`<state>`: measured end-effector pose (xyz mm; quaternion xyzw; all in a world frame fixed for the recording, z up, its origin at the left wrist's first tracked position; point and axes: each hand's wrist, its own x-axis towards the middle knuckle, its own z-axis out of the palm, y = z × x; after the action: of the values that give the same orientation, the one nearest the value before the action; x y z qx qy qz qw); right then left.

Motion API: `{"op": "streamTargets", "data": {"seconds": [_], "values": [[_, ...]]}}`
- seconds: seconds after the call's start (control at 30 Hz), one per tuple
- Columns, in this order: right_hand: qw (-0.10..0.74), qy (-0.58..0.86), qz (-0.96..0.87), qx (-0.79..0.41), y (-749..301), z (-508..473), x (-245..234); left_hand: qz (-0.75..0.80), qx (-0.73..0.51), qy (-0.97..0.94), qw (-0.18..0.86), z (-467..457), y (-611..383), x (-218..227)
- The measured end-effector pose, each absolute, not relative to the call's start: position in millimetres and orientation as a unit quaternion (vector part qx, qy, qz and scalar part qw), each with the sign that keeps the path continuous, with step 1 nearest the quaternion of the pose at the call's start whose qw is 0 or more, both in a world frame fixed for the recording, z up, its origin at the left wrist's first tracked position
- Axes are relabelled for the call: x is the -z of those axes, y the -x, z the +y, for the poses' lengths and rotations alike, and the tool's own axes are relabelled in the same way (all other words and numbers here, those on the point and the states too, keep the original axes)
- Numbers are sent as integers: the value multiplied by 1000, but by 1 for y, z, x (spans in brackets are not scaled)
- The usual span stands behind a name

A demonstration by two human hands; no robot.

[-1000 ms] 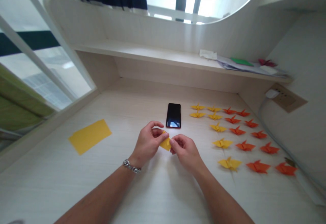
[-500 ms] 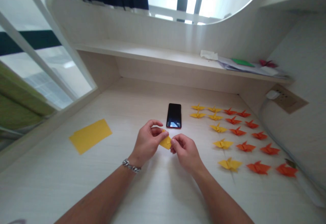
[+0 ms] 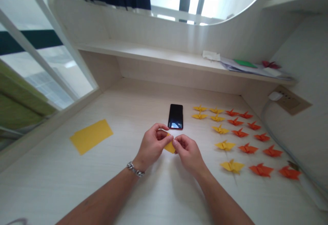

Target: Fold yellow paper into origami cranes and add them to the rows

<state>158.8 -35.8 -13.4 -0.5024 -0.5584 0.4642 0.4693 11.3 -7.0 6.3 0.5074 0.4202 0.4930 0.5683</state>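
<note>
Between my two hands is a small folded piece of yellow origami paper (image 3: 169,148), partly covered by fingers. My left hand (image 3: 154,143), with a chain bracelet (image 3: 135,169) at the wrist, pinches its left and upper side between thumb and fingers. The right edge of the paper is pinched by my right hand (image 3: 188,150). Just beyond the hands lies a black phone (image 3: 175,116), face up. To the right stand rows of folded paper cranes, yellow ones (image 3: 224,145) nearer me and orange ones (image 3: 248,149) farther right.
Flat yellow paper sheets (image 3: 91,136) lie on the desk (image 3: 123,109) at left. A shelf (image 3: 153,55) runs along the back, with papers (image 3: 252,69) at its right end. A cable (image 3: 282,143) runs down from a wall socket (image 3: 290,99) at right.
My left hand has shifted slightly right, closer to my right hand. The folded paper has turned a little, and less of it shows between the fingers.
</note>
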Motion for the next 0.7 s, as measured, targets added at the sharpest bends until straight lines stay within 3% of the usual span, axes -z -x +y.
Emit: {"op": "streamTargets", "data": {"seconds": [0.2, 0.7], "values": [[481, 480, -534, -504, -161, -35, 14, 415, -507, -462, 598, -2, -9, -9], [438, 543, -573, -430, -165, -35, 8, 399, -447, -559, 574, -9, -14, -4]]}}
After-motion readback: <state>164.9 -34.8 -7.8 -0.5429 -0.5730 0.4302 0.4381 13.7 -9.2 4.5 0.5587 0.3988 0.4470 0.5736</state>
